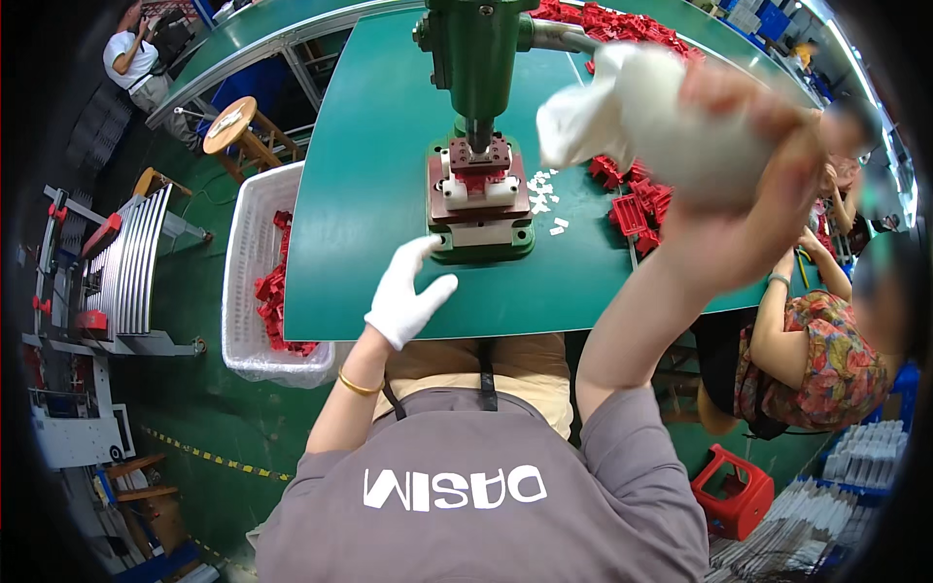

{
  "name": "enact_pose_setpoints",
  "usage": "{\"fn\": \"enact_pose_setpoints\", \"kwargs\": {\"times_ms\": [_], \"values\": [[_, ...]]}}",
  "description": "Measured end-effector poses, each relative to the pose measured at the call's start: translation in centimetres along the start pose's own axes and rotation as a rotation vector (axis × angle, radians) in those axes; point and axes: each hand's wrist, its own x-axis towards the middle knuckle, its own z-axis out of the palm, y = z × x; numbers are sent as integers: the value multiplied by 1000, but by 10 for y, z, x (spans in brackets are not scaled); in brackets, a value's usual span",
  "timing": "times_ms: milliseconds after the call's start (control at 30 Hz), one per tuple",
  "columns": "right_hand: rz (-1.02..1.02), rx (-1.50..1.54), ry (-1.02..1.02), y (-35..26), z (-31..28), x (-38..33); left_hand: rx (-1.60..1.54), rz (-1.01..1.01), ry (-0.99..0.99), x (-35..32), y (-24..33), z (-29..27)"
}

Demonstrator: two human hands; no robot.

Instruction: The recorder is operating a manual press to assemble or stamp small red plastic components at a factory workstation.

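Observation:
My left hand [404, 296], in a white glove, is at the near edge of the green table, thumb and forefinger apart. Its forefinger reaches the near left corner of the green hand press's base [483, 255]. Under the ram, a maroon and white fixture [476, 189] has a bit of red in it; I cannot make out the part. My bare right hand [753, 146], raised and blurred, wraps round a bulky white-covered handle [671, 121]. The press's metal lever [564, 37] runs toward that handle, and the cloth hides where they join.
Small white pieces [542, 191] lie right of the press, beside red plastic parts [637, 209]; more red parts [632, 24] are heaped behind. A white crate [238, 282] with red parts stands left of the table. At the right sits a co-worker [816, 360] near a red stool [736, 491].

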Motion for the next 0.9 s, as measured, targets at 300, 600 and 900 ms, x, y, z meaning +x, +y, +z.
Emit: {"fn": "enact_pose_setpoints", "kwargs": {"times_ms": [300, 600, 900], "values": [[16, 76, 61, 70, 38, 42, -345, 64, 59, 131, 12, -12], [37, 131, 126, 127, 58, 78, -246, 106, -102, 160, -12, -4], [36, 244, 208, 161, 85, 106, 3, 173, -91, 159, 8, -19]]}}
